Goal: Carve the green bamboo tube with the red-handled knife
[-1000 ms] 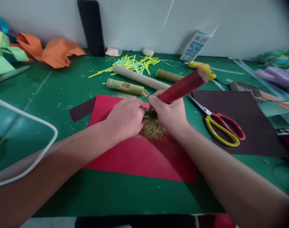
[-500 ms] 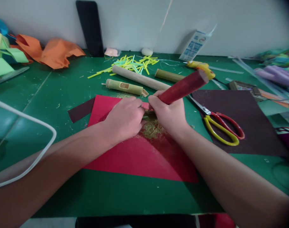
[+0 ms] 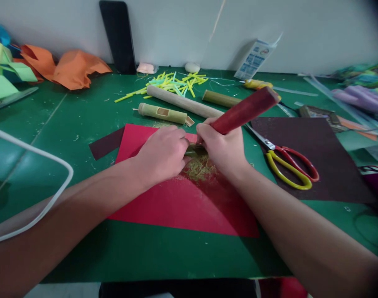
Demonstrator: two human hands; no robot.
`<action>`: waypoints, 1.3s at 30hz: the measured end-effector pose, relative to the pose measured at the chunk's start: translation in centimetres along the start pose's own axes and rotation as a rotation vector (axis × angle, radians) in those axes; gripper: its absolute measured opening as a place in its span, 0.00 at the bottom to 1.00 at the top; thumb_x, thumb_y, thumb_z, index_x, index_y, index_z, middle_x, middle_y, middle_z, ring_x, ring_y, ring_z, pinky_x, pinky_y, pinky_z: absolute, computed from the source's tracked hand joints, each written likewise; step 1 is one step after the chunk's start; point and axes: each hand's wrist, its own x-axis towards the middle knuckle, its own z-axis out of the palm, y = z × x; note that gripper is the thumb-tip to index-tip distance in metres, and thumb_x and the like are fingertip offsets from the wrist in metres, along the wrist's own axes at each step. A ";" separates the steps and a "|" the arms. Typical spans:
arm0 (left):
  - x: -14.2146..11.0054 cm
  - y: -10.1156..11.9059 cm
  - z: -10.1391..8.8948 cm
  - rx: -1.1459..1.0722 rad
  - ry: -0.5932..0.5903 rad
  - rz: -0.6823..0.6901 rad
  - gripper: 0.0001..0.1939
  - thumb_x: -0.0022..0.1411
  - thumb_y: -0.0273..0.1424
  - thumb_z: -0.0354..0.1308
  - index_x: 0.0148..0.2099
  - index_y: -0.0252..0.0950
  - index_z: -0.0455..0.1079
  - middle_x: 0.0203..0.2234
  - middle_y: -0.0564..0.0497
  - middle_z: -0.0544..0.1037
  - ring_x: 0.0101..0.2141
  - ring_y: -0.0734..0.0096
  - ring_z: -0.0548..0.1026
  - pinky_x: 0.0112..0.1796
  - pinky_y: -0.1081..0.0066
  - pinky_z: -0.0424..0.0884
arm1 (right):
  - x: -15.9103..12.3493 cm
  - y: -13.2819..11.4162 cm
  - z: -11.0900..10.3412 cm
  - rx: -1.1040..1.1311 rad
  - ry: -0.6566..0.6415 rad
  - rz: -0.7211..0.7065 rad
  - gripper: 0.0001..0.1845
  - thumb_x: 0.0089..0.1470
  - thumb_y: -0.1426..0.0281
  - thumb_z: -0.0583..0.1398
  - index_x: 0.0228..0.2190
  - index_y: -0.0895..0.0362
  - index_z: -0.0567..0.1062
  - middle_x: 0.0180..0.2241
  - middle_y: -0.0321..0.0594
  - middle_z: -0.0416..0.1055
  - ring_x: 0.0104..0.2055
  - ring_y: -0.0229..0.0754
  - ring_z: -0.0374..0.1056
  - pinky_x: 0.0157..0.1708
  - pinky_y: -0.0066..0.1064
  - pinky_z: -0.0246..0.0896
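Note:
My left hand (image 3: 164, 153) is closed around a short piece of green bamboo (image 3: 195, 151), pressing it down over the red paper (image 3: 176, 207). My right hand (image 3: 223, 145) grips a tool by its thick, round red handle (image 3: 245, 111), which slants up to the right. The tool's working end meets the bamboo between my hands and is mostly hidden, so its kind cannot be made out. A heap of fine greenish shavings (image 3: 201, 169) lies just below the bamboo.
Scissors (image 3: 291, 165) with red and yellow handles rest on dark paper (image 3: 334, 161) at right. Beyond my hands lie a notched bamboo tube (image 3: 162, 113), a grey rod (image 3: 185, 102) and yellow-green strips (image 3: 173, 82). A phone (image 3: 119, 37) leans on the wall. A white cable (image 3: 63, 165) arcs at left.
My right hand has shifted slightly to the right, and the red handle's far end has moved right with it. My left hand holds nearly the same place.

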 end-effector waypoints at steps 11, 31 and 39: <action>0.0 0.0 0.1 -0.002 0.006 0.003 0.11 0.63 0.30 0.62 0.45 0.29 0.77 0.41 0.40 0.80 0.45 0.52 0.75 0.45 0.58 0.72 | 0.0 -0.1 0.1 -0.080 -0.067 -0.002 0.15 0.44 0.77 0.58 0.15 0.53 0.59 0.16 0.29 0.56 0.22 0.32 0.50 0.21 0.29 0.46; -0.1 0.2 -0.1 0.005 -0.012 -0.009 0.11 0.63 0.29 0.61 0.46 0.30 0.77 0.43 0.40 0.79 0.47 0.51 0.75 0.45 0.58 0.73 | 0.1 -0.2 -0.1 -0.126 -0.138 -0.015 0.15 0.46 0.76 0.60 0.16 0.53 0.60 0.17 0.29 0.57 0.23 0.33 0.52 0.23 0.30 0.47; -0.3 0.4 0.0 0.002 0.036 0.029 0.07 0.63 0.27 0.59 0.42 0.29 0.76 0.39 0.40 0.79 0.45 0.53 0.76 0.44 0.59 0.73 | -0.1 -0.5 -0.7 -0.021 -0.078 0.017 0.17 0.48 0.79 0.57 0.14 0.54 0.60 0.14 0.29 0.55 0.19 0.32 0.50 0.19 0.30 0.43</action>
